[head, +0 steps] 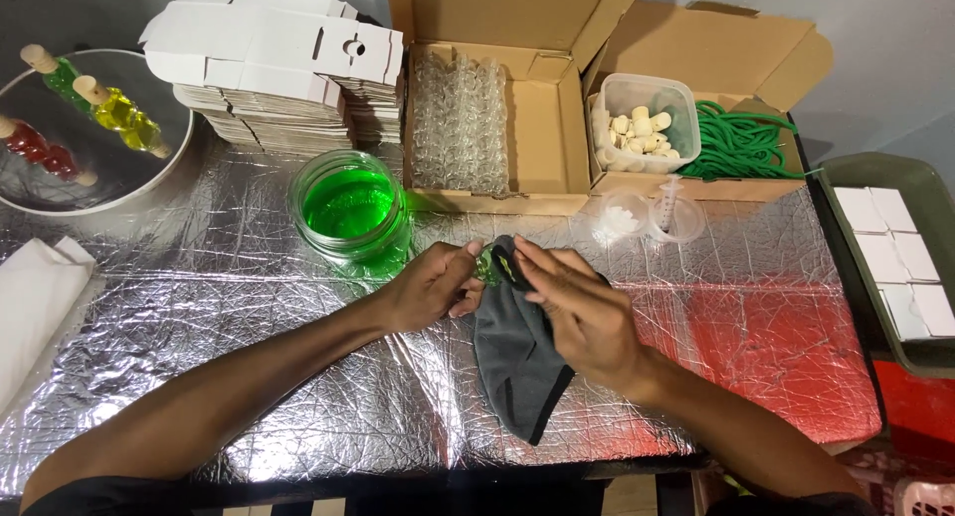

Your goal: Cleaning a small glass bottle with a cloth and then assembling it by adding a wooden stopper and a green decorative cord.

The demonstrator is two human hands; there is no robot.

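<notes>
My left hand [435, 285] pinches a small glass bottle of green liquid [486, 268] above the foil-covered table [249, 317]. My right hand [580, 312] holds a dark grey cloth [512, 362] against the bottle; the cloth hangs down toward the table's front edge. A glass jar of green liquid [350, 209] stands just left of my left hand. Most of the small bottle is hidden by fingers and cloth.
An open cardboard box [542, 128] holds rows of empty glass bottles [460, 123]. A second box holds a tub of corks [642, 128] and green cord [744, 143]. Flat white cartons [279, 73], a round tray with coloured bottles [85, 128], a syringe in a cup [674, 209], and a tray of white boxes [900, 257] surround the work area.
</notes>
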